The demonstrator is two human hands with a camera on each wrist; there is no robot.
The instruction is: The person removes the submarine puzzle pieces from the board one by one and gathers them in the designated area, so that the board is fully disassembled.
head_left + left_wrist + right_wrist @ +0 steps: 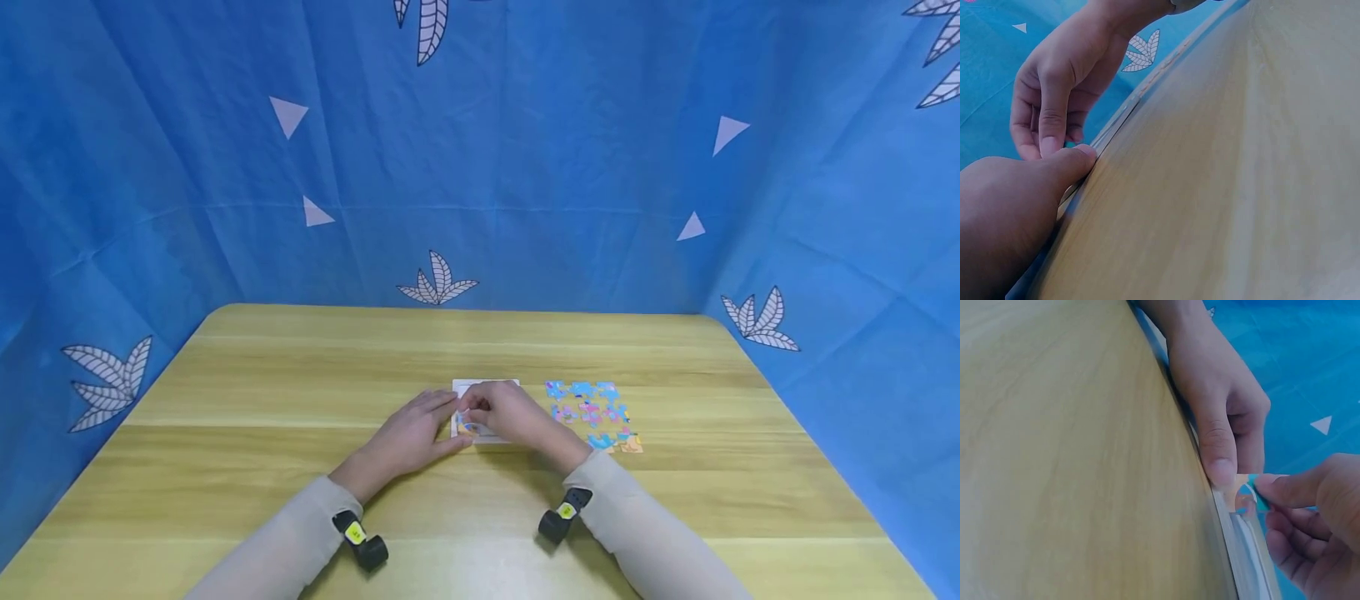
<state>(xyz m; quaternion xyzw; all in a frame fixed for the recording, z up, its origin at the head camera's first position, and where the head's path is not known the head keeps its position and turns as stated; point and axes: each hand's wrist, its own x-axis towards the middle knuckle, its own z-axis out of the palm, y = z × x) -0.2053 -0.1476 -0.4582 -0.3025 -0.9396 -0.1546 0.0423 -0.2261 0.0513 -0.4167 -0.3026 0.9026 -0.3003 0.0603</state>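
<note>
A small white puzzle tray (487, 441) lies on the table in the middle of the head view. My left hand (408, 432) rests along its left side, fingers mostly straight, with the thumb on the near left corner. Over the tray, my right hand (513, 412) pinches a puzzle piece at the left part. That puzzle piece (1259, 494) shows teal, white and orange in the right wrist view, under the right thumb; its far edge is hard to tell from the orange beside it. The right hand covers much of the tray in the head view.
Several loose puzzle pieces (591, 412), blue, pink and orange, lie in rough rows right of the tray. The wooden table (300, 367) extends around both arms. A blue patterned cloth (510, 150) hangs behind the table and at its sides.
</note>
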